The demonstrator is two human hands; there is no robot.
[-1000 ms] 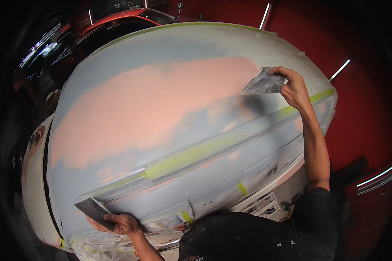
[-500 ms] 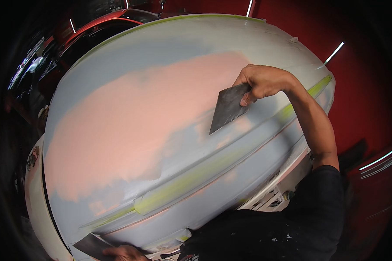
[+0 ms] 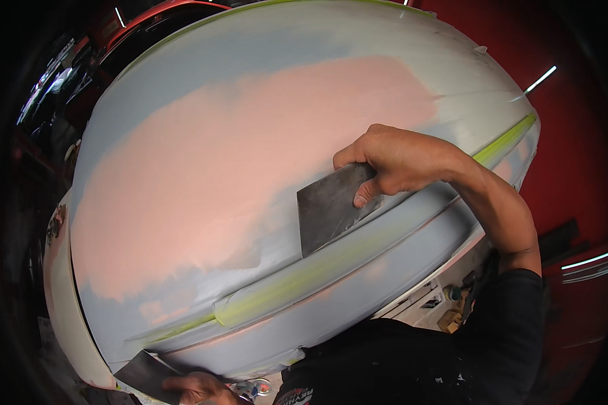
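My right hand [image 3: 402, 158] grips a dark grey flat square spreader [image 3: 324, 209] against the car panel [image 3: 277, 40], thumb over its face, at the lower border of a large pale pink patch [image 3: 182, 175]. Just below runs a raised body line with a yellow-green strip [image 3: 284, 277], partly smudged. At the lower left, my left hand [image 3: 199, 388] is closed on a second dark flat sheet-like spreader [image 3: 142, 371], held near the panel's edge. The panel is patchy blue-grey, pink and off-white.
An adjoining off-white panel [image 3: 64, 270] borders the left side past a dark gap. Behind are a red car [image 3: 145, 17] and dark red surroundings [image 3: 567, 169] with strip lights. Small items and boxes [image 3: 450, 319] show below, past my dark-sleeved arm.
My right hand has swept down and left along the panel with its spreader, the wrist more bent. My left hand sits lower in the picture. The view has also shifted.
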